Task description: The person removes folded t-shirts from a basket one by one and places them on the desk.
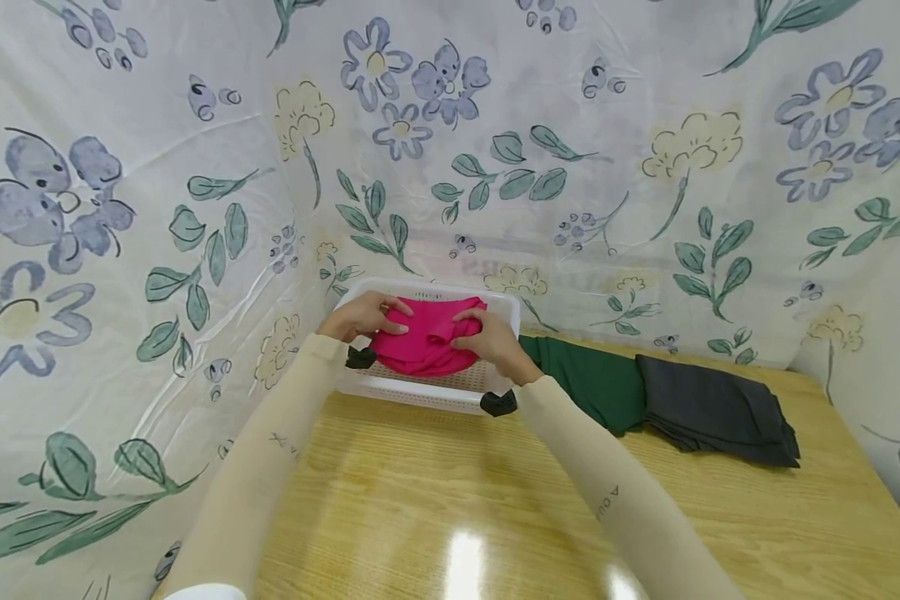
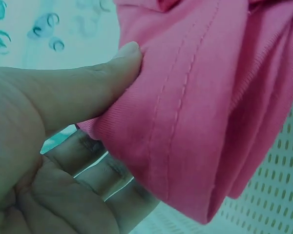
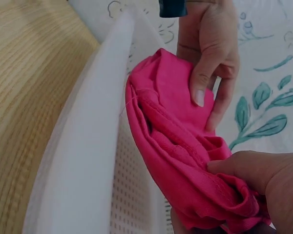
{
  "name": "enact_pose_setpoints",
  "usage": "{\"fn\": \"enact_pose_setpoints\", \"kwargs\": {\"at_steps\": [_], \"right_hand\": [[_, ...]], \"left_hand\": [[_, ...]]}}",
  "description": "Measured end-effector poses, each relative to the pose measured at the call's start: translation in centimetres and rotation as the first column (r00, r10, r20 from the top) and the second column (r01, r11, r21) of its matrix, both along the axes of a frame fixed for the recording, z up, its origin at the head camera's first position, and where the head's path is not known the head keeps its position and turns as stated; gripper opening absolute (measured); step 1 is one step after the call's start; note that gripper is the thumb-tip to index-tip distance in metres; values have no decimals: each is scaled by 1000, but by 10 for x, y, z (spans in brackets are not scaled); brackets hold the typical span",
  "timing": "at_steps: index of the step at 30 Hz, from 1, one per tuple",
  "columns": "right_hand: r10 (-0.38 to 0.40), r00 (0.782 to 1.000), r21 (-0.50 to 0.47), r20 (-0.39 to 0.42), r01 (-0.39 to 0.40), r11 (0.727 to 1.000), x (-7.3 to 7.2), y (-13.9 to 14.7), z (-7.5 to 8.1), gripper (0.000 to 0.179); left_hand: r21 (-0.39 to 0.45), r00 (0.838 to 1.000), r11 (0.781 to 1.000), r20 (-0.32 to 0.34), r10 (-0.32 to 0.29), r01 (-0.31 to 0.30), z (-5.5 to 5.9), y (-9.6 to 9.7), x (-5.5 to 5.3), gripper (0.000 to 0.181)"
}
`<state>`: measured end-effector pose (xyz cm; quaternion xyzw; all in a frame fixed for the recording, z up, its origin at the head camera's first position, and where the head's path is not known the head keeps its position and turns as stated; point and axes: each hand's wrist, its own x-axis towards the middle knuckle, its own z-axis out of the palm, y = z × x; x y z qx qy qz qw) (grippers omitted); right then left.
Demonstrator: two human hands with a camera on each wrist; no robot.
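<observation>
A folded bright pink cloth garment (image 1: 427, 337) is held over a white perforated plastic basket (image 1: 412, 392). My left hand (image 1: 363, 317) pinches its left end, thumb on the near side and fingers behind, as the left wrist view shows on the stitched pink fabric (image 2: 185, 97). At the other end my right hand (image 1: 491, 340) grips the cloth between thumb and fingers. In the right wrist view the garment (image 3: 171, 136) hangs in loose folds beside the basket wall (image 3: 88, 146), with both hands on it. The fingertips behind the cloth are partly hidden.
To the right of the basket a dark green folded cloth (image 1: 592, 379) lies on the wooden table (image 1: 390, 492). Beside it is a dark grey folded cloth (image 1: 712, 408). A floral-patterned sheet (image 1: 570, 167) hangs behind the table and along the left.
</observation>
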<state>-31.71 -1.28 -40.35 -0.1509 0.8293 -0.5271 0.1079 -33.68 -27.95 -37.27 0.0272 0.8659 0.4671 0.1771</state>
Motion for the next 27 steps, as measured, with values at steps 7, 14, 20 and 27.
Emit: {"fn": "enact_pose_setpoints", "kwargs": {"at_steps": [7,14,20,27], "right_hand": [[26,1000,-18,1,-26,1000,2,19,4,41],[3,1000,-3,20,-3,1000,5,40,10,42],[9,1000,-11,16,-9,1000,7,60,14,44],[1,1000,-15,-16,-2,1000,15,80,19,44]], "left_hand": [[13,998,999,-54,-30,30,6,13,7,41],[-28,985,997,-156,-78,75,12,30,11,40],[-6,980,996,-178,-84,84,14,44,13,41],[9,974,996,-210,-87,91,17,61,20,40]]}}
